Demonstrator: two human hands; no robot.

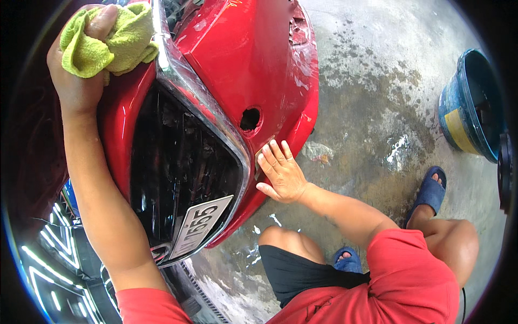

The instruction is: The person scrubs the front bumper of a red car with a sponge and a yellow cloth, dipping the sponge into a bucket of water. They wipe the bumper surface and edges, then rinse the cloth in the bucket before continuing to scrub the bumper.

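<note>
My left hand [97, 32] grips a crumpled yellow-green cloth [129, 40] at the upper left, over the red car's front end. My right hand [283, 175] lies flat against the red front bumper [264, 59], fingers spread, just beside the grille's chrome trim [210, 116]. A pale brownish edge shows beside its fingers; I cannot tell whether it is a sheet under the hand or part of the surface. A round dark hole [250, 119] opens in the bumper just above that hand. Whitish smears and scuffs mark the bumper's far end.
Between my arms sits the black grille [172, 146] with a licence plate [200, 224] at its lower corner. A blue bucket [458, 121] with a yellow patch stands on the stained concrete floor [372, 119] to the right. My bent legs and blue sandals [426, 191] are below it.
</note>
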